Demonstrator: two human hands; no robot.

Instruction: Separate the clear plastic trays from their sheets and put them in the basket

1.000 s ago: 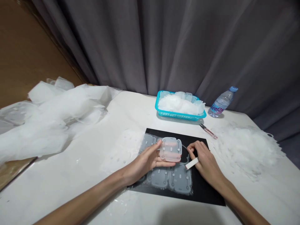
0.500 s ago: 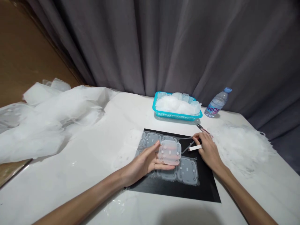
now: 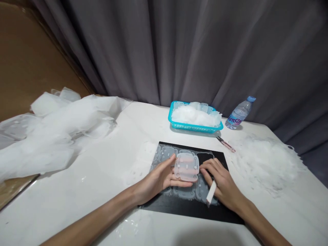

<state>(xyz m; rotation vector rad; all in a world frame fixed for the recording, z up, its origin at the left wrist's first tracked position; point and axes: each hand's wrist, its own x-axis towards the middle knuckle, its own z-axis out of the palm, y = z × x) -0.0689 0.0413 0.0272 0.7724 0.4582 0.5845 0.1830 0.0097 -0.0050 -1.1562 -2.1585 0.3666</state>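
Observation:
My left hand (image 3: 165,174) holds a translucent, square-ish plastic piece (image 3: 187,167) with scalloped edges, thumb at its left side and fingers beneath. At the piece's right edge are the bent fingertips of my right hand (image 3: 217,177); what they pinch there is too small to make out. A slim white stick-like tool (image 3: 211,193) is tucked in the right hand, its lower end pointing toward me. Below both hands lies a translucent sheet of matching moulded shapes (image 3: 167,154) on a black mat (image 3: 179,210). One opening shows in the sheet near its upper right corner.
A blue basket (image 3: 196,128) full of translucent pieces stands at the back, beside a water bottle (image 3: 238,114). Small pink-handled pliers or snippers (image 3: 225,143) lie behind the mat. Scrap plastic (image 3: 269,164) is heaped right; more translucent sheets (image 3: 69,119) are piled left.
My right hand has moved left and down to the piece's edge, and the white tool in it has swung downward. The thin strip stretched from the piece no longer shows. My left hand keeps its hold.

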